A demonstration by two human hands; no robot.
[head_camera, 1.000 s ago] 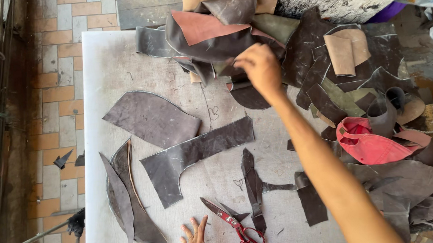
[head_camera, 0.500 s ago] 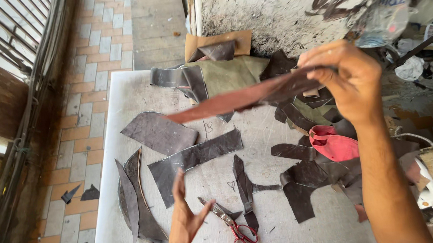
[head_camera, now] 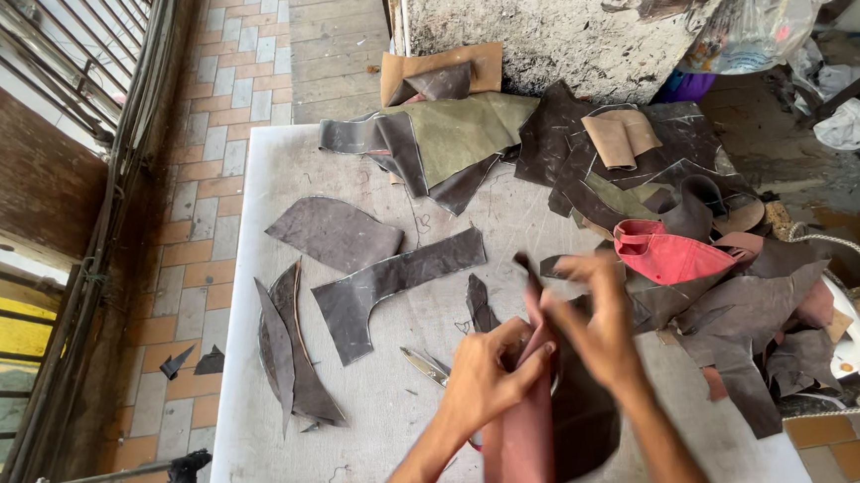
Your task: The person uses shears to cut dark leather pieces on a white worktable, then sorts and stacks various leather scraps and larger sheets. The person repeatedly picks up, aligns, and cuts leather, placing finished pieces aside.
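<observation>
Left hand: your left hand (head_camera: 486, 375) has its fingers curled shut on the long reddish-brown leather piece (head_camera: 521, 435), thumb on top, pinching its left edge
Right hand: your right hand (head_camera: 594, 326) is blurred; its fingers bend down and close on the same leather piece just beside your left fingertips
Leather piece: it hangs from both grips toward you, its dark underside showing below your right fingers
Scissors: metal blades (head_camera: 426, 365) lie on the white work table (head_camera: 264, 451) just left of your left fingers, handles hidden by your wrist
Beyond your fingertips: a dark grey L-shaped leather cutout (head_camera: 388, 286) lies flat, with a rounded grey cutout (head_camera: 335, 233) farther off
Right of your right fingers: a folded red leather piece (head_camera: 672, 255) sits on a heap of dark brown scraps (head_camera: 743, 322)
Far left of your fingers: two curved dark strips (head_camera: 292, 349) lie side by side
</observation>
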